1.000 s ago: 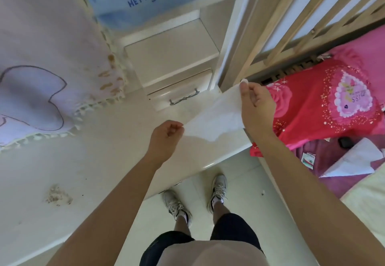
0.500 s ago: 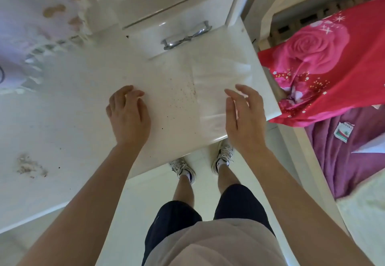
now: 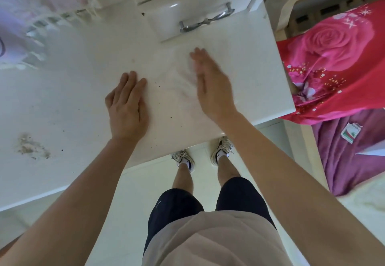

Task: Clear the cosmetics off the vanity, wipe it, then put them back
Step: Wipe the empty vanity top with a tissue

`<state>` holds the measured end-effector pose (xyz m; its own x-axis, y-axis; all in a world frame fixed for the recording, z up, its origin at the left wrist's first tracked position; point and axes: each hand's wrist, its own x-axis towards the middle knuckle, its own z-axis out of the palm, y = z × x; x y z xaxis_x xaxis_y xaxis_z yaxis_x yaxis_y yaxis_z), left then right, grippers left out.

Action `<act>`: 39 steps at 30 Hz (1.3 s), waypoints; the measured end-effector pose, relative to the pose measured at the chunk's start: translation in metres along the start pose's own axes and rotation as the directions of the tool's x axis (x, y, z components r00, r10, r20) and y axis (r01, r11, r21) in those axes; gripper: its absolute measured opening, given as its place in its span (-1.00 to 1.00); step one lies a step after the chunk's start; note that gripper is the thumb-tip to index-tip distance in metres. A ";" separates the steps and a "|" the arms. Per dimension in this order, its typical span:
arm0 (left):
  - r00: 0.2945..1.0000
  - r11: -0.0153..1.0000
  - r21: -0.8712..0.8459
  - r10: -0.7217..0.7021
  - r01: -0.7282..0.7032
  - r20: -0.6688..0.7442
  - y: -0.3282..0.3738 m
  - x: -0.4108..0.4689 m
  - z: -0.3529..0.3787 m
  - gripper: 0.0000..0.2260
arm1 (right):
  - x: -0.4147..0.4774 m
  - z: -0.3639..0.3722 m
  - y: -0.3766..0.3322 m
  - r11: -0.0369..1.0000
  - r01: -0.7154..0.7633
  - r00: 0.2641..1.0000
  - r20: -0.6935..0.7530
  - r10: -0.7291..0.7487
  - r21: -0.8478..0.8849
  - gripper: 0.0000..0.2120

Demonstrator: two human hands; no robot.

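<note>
The white vanity top [image 3: 73, 90] fills the left and middle of the head view, with no cosmetics on it. A thin, pale wet wipe [image 3: 173, 82] lies spread flat on it, hard to tell apart from the surface. My right hand [image 3: 210, 86] lies flat on the wipe with fingers straight and looks motion-blurred. Beside the wipe's left edge, my left hand [image 3: 127, 107] rests palm down on the top. Neither hand grips anything. A brown crumbly stain [image 3: 31, 147] and scattered dark specks [image 3: 170, 117] mark the surface.
A small drawer with a metal handle [image 3: 204, 19] stands on the vanity just beyond my hands. A pale lace-edged cloth [image 3: 31, 15] hangs at the upper left. A bed with a pink rose blanket [image 3: 333, 57] adjoins the vanity's right edge. My feet stand below the front edge.
One second ago I held the wipe up between both hands. It was then laid flat on the top, and my right hand has slid left and forward over it.
</note>
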<state>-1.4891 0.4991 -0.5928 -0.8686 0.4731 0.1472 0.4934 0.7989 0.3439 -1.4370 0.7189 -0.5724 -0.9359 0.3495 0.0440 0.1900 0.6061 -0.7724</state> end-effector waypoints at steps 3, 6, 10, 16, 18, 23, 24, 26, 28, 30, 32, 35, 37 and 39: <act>1.000 1.000 -0.005 0.011 -0.011 -0.012 -0.001 -0.001 0.001 -0.65 | 0.013 -0.041 0.004 0.977 -0.169 0.925 -0.322 0.202 0.130 -0.70; 1.000 1.000 -0.008 0.012 -0.012 -0.017 -0.003 -0.001 0.002 -0.64 | 0.015 -0.058 0.011 0.994 -0.064 0.923 -0.384 0.027 -0.083 -0.74; 1.000 1.000 0.001 0.016 -0.016 -0.024 -0.003 -0.001 0.003 -0.64 | -0.001 -0.028 0.015 0.948 0.187 0.976 -0.061 -0.209 -0.257 -0.72; 1.000 1.000 0.008 0.011 -0.010 -0.017 -0.002 -0.001 0.002 -0.63 | -0.007 -0.016 0.010 0.951 0.215 0.961 -0.125 -0.247 -0.224 -0.88; 1.000 1.000 0.010 0.008 -0.008 -0.013 -0.002 0.000 0.002 -0.63 | 0.001 -0.030 -0.004 0.986 0.132 0.952 -0.264 -0.154 -0.099 -0.88; 1.000 1.000 0.006 -0.002 0.002 0.002 0.000 0.000 0.001 -0.64 | 0.023 -0.081 -0.013 0.998 0.060 0.839 -0.543 -0.033 0.032 -0.87; 1.000 1.000 0.004 -0.002 0.002 0.003 0.001 0.000 0.001 -0.64 | 0.025 -0.088 -0.008 0.999 0.031 0.812 -0.583 -0.018 0.014 -0.86; 1.000 1.000 0.006 0.000 0.000 0.002 0.001 0.000 0.000 -0.65 | 0.027 -0.094 0.010 0.995 -0.051 0.796 -0.606 -0.013 -0.088 -0.83; 1.000 1.000 0.014 -0.002 0.002 -0.001 0.000 0.000 0.000 -0.64 | 0.027 -0.084 0.037 0.955 -0.139 0.887 -0.461 0.001 -0.264 -0.74; 1.000 1.000 0.015 0.001 -0.001 -0.002 0.000 -0.001 0.000 -0.64 | 0.026 -0.059 0.051 0.899 -0.213 0.954 -0.278 0.108 -0.382 -0.62; 1.000 1.000 0.016 0.005 -0.005 -0.007 0.000 -0.001 0.001 -0.63 | 0.029 -0.026 0.046 0.890 -0.182 0.970 -0.222 0.094 -0.417 -0.54; 1.000 1.000 0.028 0.006 -0.006 -0.006 0.000 -0.001 0.001 -0.64 | 0.035 0.014 0.010 0.935 0.072 0.996 -0.029 -0.088 -0.347 -0.50; 1.000 1.000 0.030 0.005 -0.005 -0.006 0.000 -0.001 0.001 -0.64 | 0.032 0.023 -0.013 0.958 0.207 0.973 0.146 -0.180 -0.200 -0.55; 1.000 1.000 0.027 0.001 -0.001 -0.007 0.000 -0.001 0.001 -0.64 | 0.027 0.015 -0.022 0.972 0.221 0.971 0.107 -0.212 -0.076 -0.61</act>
<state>-1.4885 0.4991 -0.5940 -0.8685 0.4713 0.1539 0.4951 0.8082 0.3190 -1.4706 0.7049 -0.5638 -0.9812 0.1344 0.1386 0.0007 0.7205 -0.6934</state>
